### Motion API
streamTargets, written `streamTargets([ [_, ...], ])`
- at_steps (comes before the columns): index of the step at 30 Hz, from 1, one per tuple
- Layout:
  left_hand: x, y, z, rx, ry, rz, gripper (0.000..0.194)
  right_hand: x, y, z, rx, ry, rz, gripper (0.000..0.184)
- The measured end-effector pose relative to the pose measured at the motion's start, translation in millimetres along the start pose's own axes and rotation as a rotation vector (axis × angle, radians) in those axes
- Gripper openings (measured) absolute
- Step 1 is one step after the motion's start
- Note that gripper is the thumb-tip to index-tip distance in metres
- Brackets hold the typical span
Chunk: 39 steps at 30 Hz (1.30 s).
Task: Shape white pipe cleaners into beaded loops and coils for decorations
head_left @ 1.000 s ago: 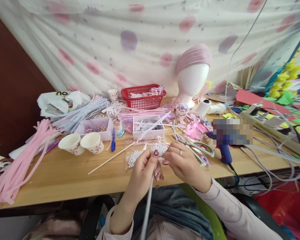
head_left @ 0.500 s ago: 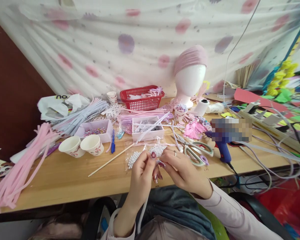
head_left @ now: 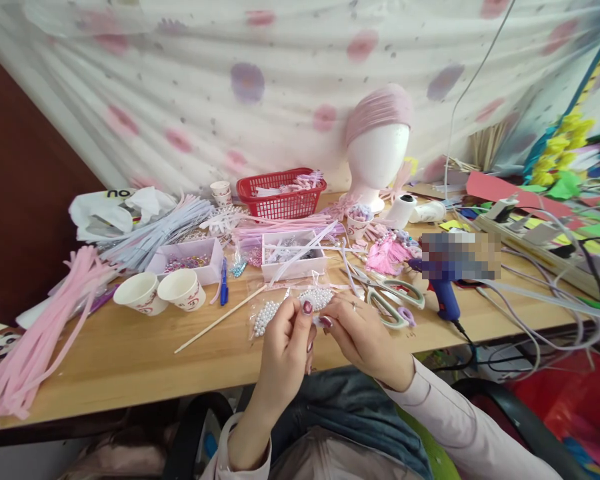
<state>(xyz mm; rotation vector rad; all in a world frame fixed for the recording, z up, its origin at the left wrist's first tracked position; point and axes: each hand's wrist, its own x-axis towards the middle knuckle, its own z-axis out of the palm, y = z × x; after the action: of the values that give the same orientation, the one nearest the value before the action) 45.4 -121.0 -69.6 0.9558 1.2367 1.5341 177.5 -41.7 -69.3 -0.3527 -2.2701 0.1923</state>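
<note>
My left hand (head_left: 290, 337) and my right hand (head_left: 357, 330) meet above the table's front edge, their thumbs and fingers pinched together. Between the fingertips shows a small bit of a pale pipe cleaner (head_left: 316, 321); most of it is hidden by the fingers. Just behind the hands lies a clear bag of white pearl beads (head_left: 266, 319). A thin wooden stick (head_left: 219, 320) rests to the left of the bag. Scissors with pale green handles (head_left: 387, 303) lie to the right, beside a small purple ring (head_left: 406, 316).
Two paper cups (head_left: 182, 291), a blue pen (head_left: 224, 283) and white boxes of beads (head_left: 293, 267) stand on the table (head_left: 130, 360). Pink pipe cleaners (head_left: 45, 333) lie left. Behind are a red basket (head_left: 283, 210) and a foam head (head_left: 379, 153). A blue glue gun (head_left: 446, 300) and cables are right.
The pale strand that hung below my left wrist is out of sight now. My right fingers have shifted slightly against the left ones. The view has moved a little.
</note>
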Motion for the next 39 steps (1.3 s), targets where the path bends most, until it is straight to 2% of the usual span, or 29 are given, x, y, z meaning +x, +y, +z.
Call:
streamTargets([
  [4,5,0,-3.3,-0.016,-0.071,-0.136,0.041,2,2,-4,-0.14,-0.072,-0.132,0.016],
  [6,6,-1,-4.0,0.014,-0.1,-0.144,0.039,2,2,-4,-0.112,-0.063,-0.133,0.018],
  [8,6,-2,-5.2,0.12,-0.094,-0.045,0.036,1,0,-3,0.075,-0.059,0.031,0.021],
  [10,6,-4,-7.8,0.333,-0.059,0.181,0.031,1,-3,1,0.441,-0.098,0.349,0.027],
  [12,7,-6,-11.3,0.559,-0.023,0.437,0.024,2,-6,5,0.897,-0.219,0.668,0.034],
  [14,8,-8,-14.0,0.676,0.0,0.562,0.021,4,-7,7,1.23,-0.351,0.839,0.036],
  [15,8,-9,-14.4,0.674,0.018,0.554,0.021,5,-7,8,1.274,-0.37,0.864,0.036],
  [17,9,-9,-13.1,0.575,0.058,0.432,0.026,4,-6,7,1.08,-0.273,0.82,0.037],
  [19,9,-8,-9.8,0.412,0.065,0.26,0.031,0,-5,6,0.695,-0.124,0.642,0.025],
  [22,8,-8,-5.5,0.245,0.016,0.099,0.036,-6,-3,6,0.281,-0.085,0.33,0.012],
  [24,8,-9,-5.6,0.233,0.009,0.102,0.036,-8,-3,7,0.221,-0.078,0.293,0.015],
  [25,8,-10,-6.6,0.256,0.016,0.13,0.035,-7,-3,7,0.263,-0.072,0.344,0.017],
  [27,8,-12,-9.6,0.33,0.02,0.2,0.033,-2,-5,7,0.518,-0.092,0.534,0.024],
  [30,8,-12,-12.6,0.424,0.002,0.29,0.032,6,-6,4,1.125,-0.348,0.825,0.029],
  [32,7,-9,-11.7,0.414,0.025,0.296,0.033,8,-7,3,1.323,-0.452,0.897,0.03],
  [34,7,-5,-9.3,0.335,0.07,0.244,0.035,5,-7,2,1.141,-0.305,0.846,0.03],
  [36,8,-2,-6.9,0.228,0.088,0.157,0.038,0,-7,2,0.731,-0.144,0.655,0.022],
  [38,9,-2,-5.7,0.154,0.068,0.09,0.039,-5,-7,3,0.388,-0.103,0.427,0.011],
  [39,9,-3,-5.5,0.137,0.052,0.072,0.04,-7,-7,3,0.305,-0.102,0.343,0.01],
])
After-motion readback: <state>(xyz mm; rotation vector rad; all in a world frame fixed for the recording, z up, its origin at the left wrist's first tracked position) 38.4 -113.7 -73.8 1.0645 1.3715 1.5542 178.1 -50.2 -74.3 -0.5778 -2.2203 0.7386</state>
